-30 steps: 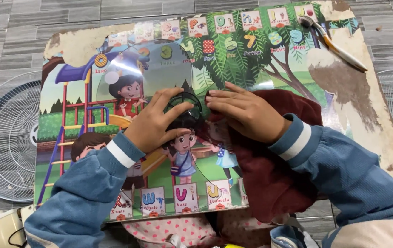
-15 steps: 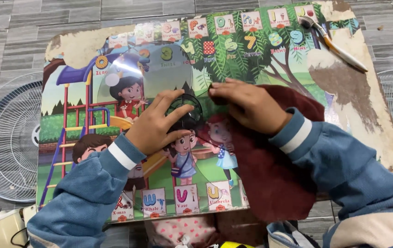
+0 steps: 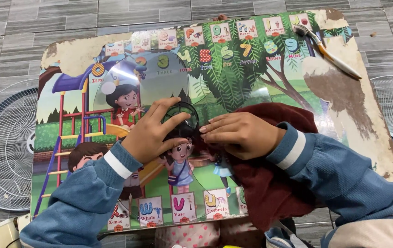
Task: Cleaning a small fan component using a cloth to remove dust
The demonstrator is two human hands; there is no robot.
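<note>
Near the middle of the picture-printed worktop (image 3: 343, 105), the left hand (image 3: 153, 133) and right hand (image 3: 240, 134) press flat, fingers spread and unclenched, on a clear plastic fan blade (image 3: 159, 82) beside a dark-red cloth (image 3: 270, 183). The blade looks light, slick and stiff; its dark hub (image 3: 182, 117) seems the best place to hold.

The table (image 3: 343, 105) wears a bright cartoon print: green foliage, a purple-roofed playground with red and blue bars, coloured letter cards, with brown worn patches. The clear fan blade (image 3: 150, 78) is glassy with a black hub. The cloth (image 3: 270, 193) is dark red. Sleeves are blue with white cuffs. Fan grilles (image 3: 3, 147) are white, floor tiles grey.
</note>
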